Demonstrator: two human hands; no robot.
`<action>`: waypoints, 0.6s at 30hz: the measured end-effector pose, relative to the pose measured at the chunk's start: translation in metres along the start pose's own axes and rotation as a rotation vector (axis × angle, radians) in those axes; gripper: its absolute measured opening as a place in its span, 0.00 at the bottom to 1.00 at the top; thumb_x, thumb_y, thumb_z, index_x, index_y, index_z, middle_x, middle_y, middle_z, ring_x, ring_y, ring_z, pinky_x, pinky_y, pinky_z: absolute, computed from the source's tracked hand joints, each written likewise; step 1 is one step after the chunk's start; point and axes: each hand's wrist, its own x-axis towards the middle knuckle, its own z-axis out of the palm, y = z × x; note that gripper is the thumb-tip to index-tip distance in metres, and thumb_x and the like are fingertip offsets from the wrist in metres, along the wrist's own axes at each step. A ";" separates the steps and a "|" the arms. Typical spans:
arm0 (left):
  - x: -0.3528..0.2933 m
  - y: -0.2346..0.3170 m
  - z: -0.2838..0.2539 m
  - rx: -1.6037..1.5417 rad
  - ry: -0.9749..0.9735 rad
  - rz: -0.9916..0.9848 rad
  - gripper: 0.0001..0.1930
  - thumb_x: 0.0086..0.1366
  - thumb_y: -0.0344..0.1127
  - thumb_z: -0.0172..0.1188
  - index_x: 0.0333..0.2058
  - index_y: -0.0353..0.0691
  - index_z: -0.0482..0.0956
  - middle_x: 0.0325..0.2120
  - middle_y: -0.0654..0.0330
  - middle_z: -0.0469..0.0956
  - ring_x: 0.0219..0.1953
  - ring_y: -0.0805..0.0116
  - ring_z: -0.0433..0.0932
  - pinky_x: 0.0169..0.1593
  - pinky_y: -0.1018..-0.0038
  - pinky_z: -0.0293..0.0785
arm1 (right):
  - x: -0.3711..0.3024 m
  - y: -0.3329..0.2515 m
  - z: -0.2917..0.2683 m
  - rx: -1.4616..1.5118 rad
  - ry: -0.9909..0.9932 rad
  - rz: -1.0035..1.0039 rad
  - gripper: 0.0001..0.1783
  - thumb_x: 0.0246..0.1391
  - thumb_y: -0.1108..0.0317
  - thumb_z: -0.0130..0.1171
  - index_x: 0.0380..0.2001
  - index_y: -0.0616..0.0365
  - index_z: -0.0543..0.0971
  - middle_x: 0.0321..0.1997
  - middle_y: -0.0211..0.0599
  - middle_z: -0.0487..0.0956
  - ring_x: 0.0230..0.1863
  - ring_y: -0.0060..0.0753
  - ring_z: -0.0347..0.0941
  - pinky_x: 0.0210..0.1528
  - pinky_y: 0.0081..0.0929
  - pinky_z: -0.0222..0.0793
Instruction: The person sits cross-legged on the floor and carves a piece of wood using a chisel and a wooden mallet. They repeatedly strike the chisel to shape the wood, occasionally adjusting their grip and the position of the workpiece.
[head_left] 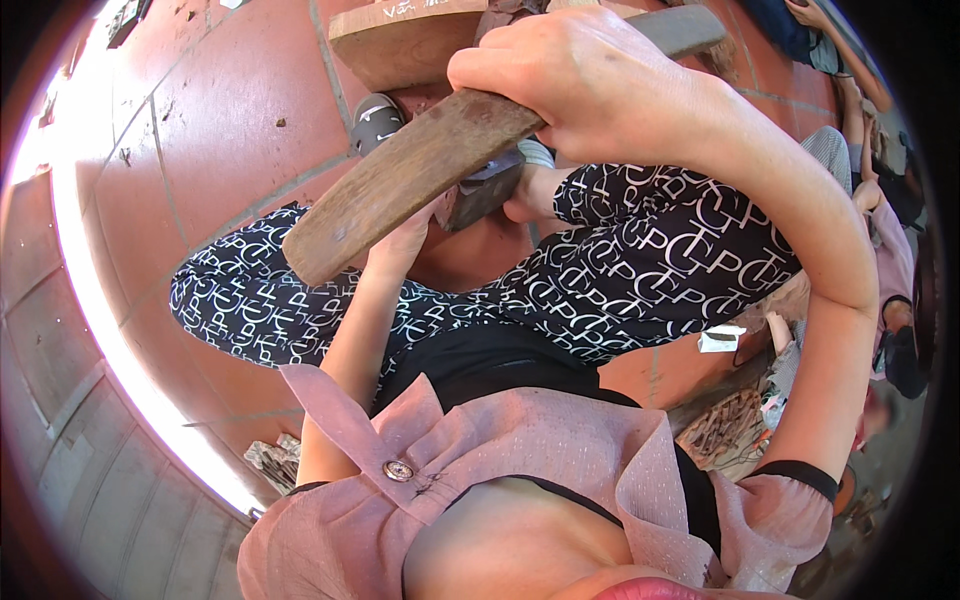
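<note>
- Clenching flat wooden bar (410,185) mid-length in R hand (575,85), L end above printed trousers (650,275).
- Prob. touching dark block (485,195) w/ L hand (403,245), partly hidden behind bar; can't tell grip.

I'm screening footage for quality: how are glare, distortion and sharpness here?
Head view: a blown-out white strip curves down the left side, and the tiled floor beside it shines pale; head view: lines bow near the rim, with black corners; head view: grain shows on the wooden bar in the right hand, while people at the far right look softer.
</note>
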 end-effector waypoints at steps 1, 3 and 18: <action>0.001 0.000 0.001 0.038 -0.015 0.030 0.13 0.61 0.23 0.62 0.45 0.32 0.76 0.40 0.54 0.79 0.42 0.62 0.81 0.47 0.67 0.82 | 0.000 0.001 0.001 -0.006 0.008 -0.003 0.13 0.41 0.75 0.58 0.34 0.59 0.70 0.30 0.45 0.76 0.37 0.53 0.76 0.36 0.47 0.70; -0.004 0.001 -0.004 0.086 -0.036 0.075 0.14 0.61 0.23 0.62 0.46 0.32 0.76 0.41 0.54 0.78 0.43 0.62 0.81 0.47 0.66 0.82 | -0.001 0.003 0.003 -0.019 0.025 -0.009 0.13 0.41 0.76 0.58 0.33 0.59 0.70 0.29 0.46 0.76 0.36 0.53 0.76 0.36 0.47 0.70; 0.013 -0.010 -0.026 -0.410 -0.044 -0.302 0.14 0.67 0.24 0.56 0.51 0.28 0.72 0.45 0.48 0.77 0.45 0.57 0.81 0.52 0.64 0.80 | -0.004 0.005 0.004 -0.001 0.019 -0.022 0.13 0.41 0.76 0.58 0.34 0.60 0.70 0.30 0.47 0.77 0.36 0.53 0.77 0.36 0.45 0.71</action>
